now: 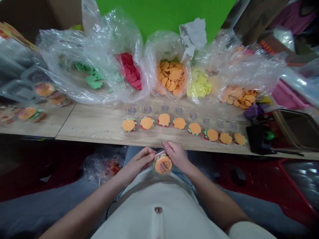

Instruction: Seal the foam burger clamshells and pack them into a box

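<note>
My left hand and my right hand meet just below the wooden table's front edge, over my lap. Together they pinch a small foam burger toy in a clear wrapper, orange top with a printed label. Both hands have their fingers closed on it. On the table in front lies a row of several finished foam burgers, orange rounds over green and red layers, sitting in a clear blister tray.
Clear plastic bags at the back hold foam pieces: green, red, orange, yellow, tan. More packed burgers lie at the left. A black tool sits at the right. A bag rests beside my knee.
</note>
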